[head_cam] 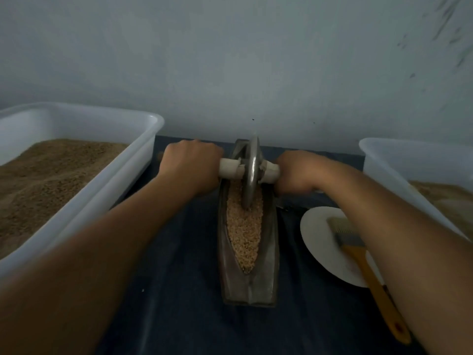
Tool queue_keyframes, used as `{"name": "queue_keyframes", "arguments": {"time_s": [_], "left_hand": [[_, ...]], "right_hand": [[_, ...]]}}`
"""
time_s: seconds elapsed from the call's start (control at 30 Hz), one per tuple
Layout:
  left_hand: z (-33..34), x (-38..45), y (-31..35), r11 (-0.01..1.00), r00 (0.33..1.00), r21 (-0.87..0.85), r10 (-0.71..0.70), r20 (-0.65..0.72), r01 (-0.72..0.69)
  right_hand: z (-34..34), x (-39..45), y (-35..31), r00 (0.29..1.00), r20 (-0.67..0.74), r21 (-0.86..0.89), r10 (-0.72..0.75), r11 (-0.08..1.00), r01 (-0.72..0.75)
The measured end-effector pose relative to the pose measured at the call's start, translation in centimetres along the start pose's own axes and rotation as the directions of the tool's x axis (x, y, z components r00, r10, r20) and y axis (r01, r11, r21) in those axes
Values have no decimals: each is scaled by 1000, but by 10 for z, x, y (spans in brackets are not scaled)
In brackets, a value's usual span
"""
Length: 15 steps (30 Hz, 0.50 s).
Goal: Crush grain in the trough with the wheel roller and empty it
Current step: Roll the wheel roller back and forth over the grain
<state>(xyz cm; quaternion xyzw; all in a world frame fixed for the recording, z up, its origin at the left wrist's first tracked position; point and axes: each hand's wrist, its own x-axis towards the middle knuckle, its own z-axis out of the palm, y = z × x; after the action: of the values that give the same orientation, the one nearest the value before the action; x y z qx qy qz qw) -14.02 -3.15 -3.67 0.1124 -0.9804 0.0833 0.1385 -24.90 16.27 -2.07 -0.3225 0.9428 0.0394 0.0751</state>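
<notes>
The left tub [76,155] and right tub [399,160] are cut off by the frame edges. Between the hands, grain [244,226] is held in the trough [249,285]. The wheel roller [252,172] is gripped by its handle ends, left hand [192,165] and right hand [297,172] clenched around them. The brush [358,242] is partly hidden under the right forearm.

Lighting: dim, cool, diffuse; you cast only soft shadows. Source cannot be told. Brightest surface: the rim of the white rectangular plastic tub of brown meal [107,160], left of your long grey metal boat-shaped trough [247,283]. Glare: none. Blur: slight throughout, heaviest on your forearms nearest the lens. Distortion: wide-angle bowing toward the edges, stretching the tub.
</notes>
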Motion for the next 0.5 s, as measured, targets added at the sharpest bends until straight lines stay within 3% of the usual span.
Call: {"name": "queue_keyframes", "arguments": {"time_s": [0.13, 0.27, 0.5], "left_hand": [[-2, 16, -1, 999, 999, 38, 34, -1, -33], [1, 12, 2, 999, 1000, 50, 7, -20, -6], [5, -19, 3, 1000, 993, 4, 3, -120, -3]], "right_hand": [[-5, 13, 5, 996, 91, 65, -4, 998, -2], [-4, 17, 6, 996, 88, 66, -8, 998, 2], [16, -15, 2, 966, -259, -44, -26, 999, 15]]}}
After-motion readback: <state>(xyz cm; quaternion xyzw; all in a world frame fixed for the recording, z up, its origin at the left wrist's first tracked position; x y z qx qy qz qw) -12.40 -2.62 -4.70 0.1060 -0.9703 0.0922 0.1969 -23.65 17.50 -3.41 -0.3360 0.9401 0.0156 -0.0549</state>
